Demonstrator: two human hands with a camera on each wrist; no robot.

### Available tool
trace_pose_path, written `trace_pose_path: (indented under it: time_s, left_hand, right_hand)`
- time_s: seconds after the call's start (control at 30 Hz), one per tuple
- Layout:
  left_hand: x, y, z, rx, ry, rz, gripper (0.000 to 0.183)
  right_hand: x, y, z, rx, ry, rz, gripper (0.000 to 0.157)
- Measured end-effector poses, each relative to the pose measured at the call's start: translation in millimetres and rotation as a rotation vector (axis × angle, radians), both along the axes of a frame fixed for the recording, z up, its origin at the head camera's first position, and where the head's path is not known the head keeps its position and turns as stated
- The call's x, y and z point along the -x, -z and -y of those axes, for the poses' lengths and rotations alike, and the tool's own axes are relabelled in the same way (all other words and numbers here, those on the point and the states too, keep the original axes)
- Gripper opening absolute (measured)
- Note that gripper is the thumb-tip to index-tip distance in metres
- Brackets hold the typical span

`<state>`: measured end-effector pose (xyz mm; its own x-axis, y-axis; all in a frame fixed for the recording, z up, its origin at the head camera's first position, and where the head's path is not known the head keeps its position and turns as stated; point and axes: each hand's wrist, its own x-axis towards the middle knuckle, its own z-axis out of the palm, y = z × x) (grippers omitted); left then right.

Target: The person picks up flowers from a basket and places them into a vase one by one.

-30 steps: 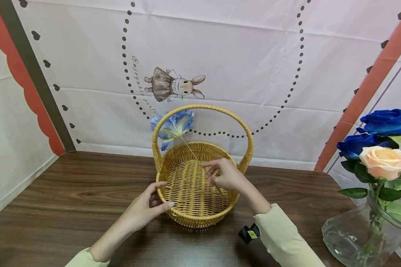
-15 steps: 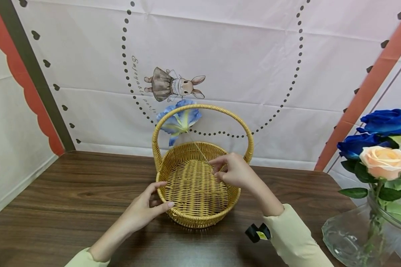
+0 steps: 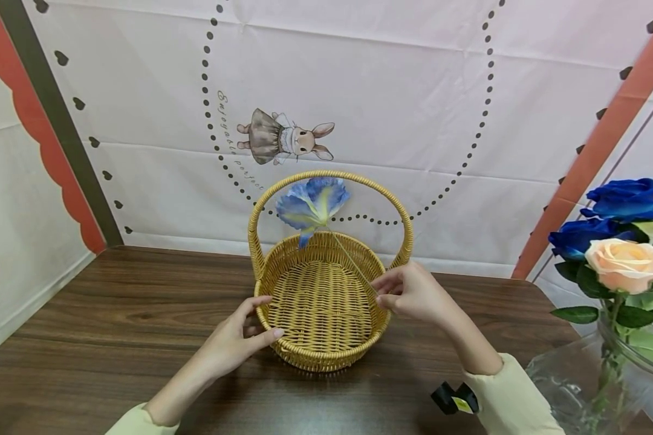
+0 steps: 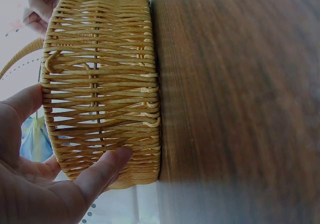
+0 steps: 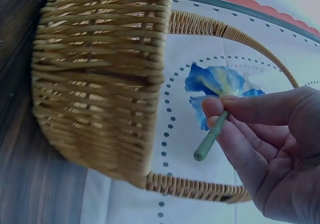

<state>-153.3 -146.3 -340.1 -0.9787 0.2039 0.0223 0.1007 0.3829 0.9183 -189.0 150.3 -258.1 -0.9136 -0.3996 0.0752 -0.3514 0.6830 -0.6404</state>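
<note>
A round yellow wicker basket (image 3: 326,362) with a tall arched handle stands upright on the brown table. At its left side, my left hand (image 3: 231,344) holds the wall, thumb and index tips at the rim. The left wrist view shows one finger pressed on the outer weave of the basket (image 4: 100,99). Above the basket's right rim, my right hand (image 3: 416,293) pinches the green stem of a blue artificial flower (image 3: 315,205). Its bloom leans up and left, seen through the handle arch. In the right wrist view the stem's lower end (image 5: 205,146) pokes out below the fingertips.
A clear glass vase (image 3: 593,380) with blue roses (image 3: 628,199) and a peach rose (image 3: 626,263) stands at the right. A black device (image 3: 454,399) with a yellow label is beside the right sleeve. A printed cloth (image 3: 413,109) hangs behind the table (image 3: 158,314).
My right hand has moved right and slightly toward me with the flower, and the bloom has shifted right. The left hand and the basket have stayed still.
</note>
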Motion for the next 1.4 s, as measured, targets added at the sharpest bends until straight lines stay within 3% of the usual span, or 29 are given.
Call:
trace_pose_path:
  time_s: [0.17,0.5,0.73,0.97,1.13,1.27,1.4]
  left_hand:
    - [-0.2,-0.2,0.7,0.003,0.004,0.005,0.064]
    - [0.5,-0.2,0.3,-0.005,-0.002,0.006,0.063]
    - [1.5,0.3,-0.1,-0.02,0.0,0.002,0.063]
    - [1.1,1.5,0.1,-0.007,-0.012,-0.002,0.063]
    - [1.5,1.7,0.4,-0.002,-0.014,-0.007,0.064]
    - [1.3,1.3,0.2,-0.005,-0.011,-0.006,0.063]
    - [0.9,0.4,0.1,0.0,-0.013,-0.005,0.063]
  right_hand:
    - [-8.4,1.5,-11.7,-0.011,-0.043,-0.041,0.017]
    - [-24.9,-0.2,-36.2,-0.022,-0.05,-0.065,0.012]
    - [-44.1,-7.3,-61.1,0.003,-0.051,-0.029,0.015]
    - [-60.2,-8.2,-86.7,-0.062,-0.044,-0.129,0.013]
    - [-70.1,-4.4,-106.3,-0.014,-0.065,-0.186,0.015]
    - [-79.2,-3.8,-119.7,-0.015,-0.009,-0.175,0.017]
    - [-90.1,-6.7,-130.5,-0.082,0.13,-0.122,0.016]
